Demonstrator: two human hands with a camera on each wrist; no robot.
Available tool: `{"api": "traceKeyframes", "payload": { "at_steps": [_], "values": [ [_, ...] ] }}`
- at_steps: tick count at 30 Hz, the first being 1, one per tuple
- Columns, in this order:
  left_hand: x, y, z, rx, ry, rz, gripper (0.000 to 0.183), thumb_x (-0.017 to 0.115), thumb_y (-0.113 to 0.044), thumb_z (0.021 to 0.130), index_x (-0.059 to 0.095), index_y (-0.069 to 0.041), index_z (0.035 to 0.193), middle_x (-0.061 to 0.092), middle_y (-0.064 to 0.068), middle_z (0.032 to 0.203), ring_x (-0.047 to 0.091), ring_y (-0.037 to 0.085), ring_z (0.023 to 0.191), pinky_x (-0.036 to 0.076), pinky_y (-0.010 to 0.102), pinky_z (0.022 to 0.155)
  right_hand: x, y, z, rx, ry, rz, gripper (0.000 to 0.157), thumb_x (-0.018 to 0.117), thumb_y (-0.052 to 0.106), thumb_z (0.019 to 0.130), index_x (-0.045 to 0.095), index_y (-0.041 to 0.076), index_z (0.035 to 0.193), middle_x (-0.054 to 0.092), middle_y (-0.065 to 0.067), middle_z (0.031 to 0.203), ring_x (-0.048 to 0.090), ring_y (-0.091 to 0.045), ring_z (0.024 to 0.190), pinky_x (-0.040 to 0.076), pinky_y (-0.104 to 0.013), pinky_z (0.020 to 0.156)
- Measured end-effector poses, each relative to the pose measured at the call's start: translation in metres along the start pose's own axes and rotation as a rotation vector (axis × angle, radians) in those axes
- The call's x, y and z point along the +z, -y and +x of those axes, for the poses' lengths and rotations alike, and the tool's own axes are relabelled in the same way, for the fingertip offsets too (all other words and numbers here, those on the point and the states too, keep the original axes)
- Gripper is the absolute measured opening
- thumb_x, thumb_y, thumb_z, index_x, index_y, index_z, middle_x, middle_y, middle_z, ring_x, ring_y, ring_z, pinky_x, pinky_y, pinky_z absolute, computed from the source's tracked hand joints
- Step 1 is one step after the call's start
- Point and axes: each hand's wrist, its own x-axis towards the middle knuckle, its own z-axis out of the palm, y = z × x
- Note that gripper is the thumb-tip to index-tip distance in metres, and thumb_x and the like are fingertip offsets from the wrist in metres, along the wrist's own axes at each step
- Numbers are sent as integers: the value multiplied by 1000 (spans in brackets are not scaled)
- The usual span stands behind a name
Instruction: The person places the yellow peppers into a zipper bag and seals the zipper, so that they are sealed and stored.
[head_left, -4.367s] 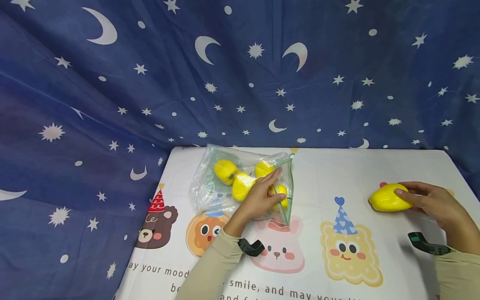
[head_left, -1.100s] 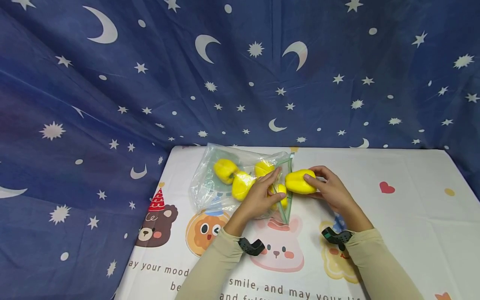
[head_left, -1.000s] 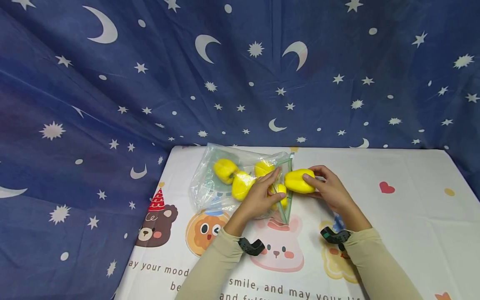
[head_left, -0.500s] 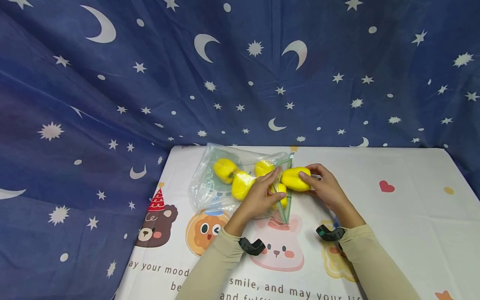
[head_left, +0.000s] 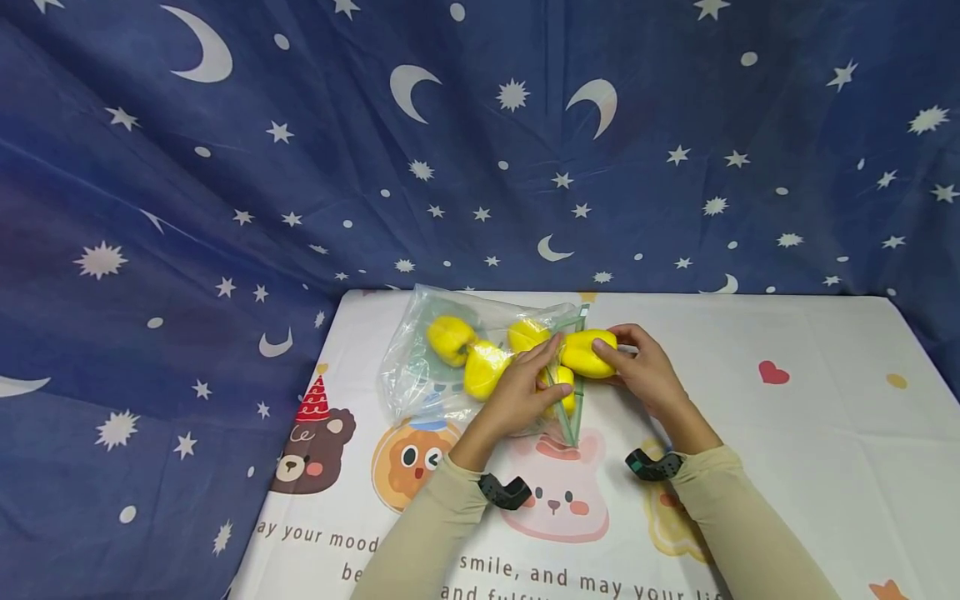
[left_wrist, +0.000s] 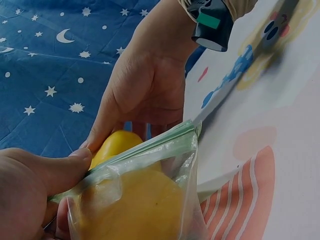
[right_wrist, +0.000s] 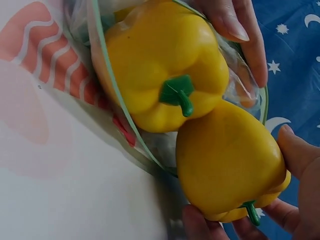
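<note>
A clear zip bag with a green-edged mouth lies on its side on the table, several yellow bell peppers inside it. My left hand holds the bag at its mouth, thumb across the green zip edge in the left wrist view. From the right, my right hand grips another yellow bell pepper between thumb and fingers. This pepper is partly within the mouth, its green stem facing outward in the right wrist view. It touches a pepper in the bag, whose stem also faces the opening.
A white cloth printed with cartoon figures and lettering covers the table. Behind and to the left hangs a dark blue curtain with moons and stars. Each wrist wears a black camera band.
My right hand has brought the pepper from the table's right side leftward to the bag, then slightly farther into its mouth. My left hand and the bag stay in place.
</note>
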Motion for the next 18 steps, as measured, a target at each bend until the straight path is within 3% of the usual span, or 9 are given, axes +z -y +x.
{"api": "traceKeyframes", "payload": {
  "at_steps": [5,10,14,16,18],
  "values": [
    [0,0,1,-4,-1,20,79,71,-30,97,28,-19,162,30,-1,168,37,20,150,30,41,124,5,-2,-1,-35,-55,-95,75,68,57,92,47,7,143,46,-20,146,61,-33,122,62,-32,82],
    [1,0,2,-8,0,21,79,71,-29,97,28,-21,162,30,-3,168,39,18,148,34,38,121,8,-2,-3,-67,-77,-147,69,60,56,98,48,8,146,47,-19,127,56,-28,108,62,-31,79],
    [2,0,2,-9,-3,22,79,71,-29,97,27,-23,163,30,-4,168,44,16,144,35,37,121,2,-2,-8,-22,42,35,62,44,46,108,38,11,158,44,-23,145,54,-27,119,59,-33,91],
    [3,1,1,-11,-4,22,79,71,-30,97,27,-24,163,31,-4,167,52,17,133,38,36,118,-3,-3,-10,8,105,143,57,40,37,111,32,11,161,37,-21,157,54,-24,127,55,-35,97],
    [3,1,1,-16,-5,22,79,70,-30,97,27,-24,163,31,-4,167,55,17,123,42,35,113,-6,-4,-11,18,138,211,54,39,26,112,30,8,161,37,-19,156,55,-17,124,54,-37,99]
  ]
}}
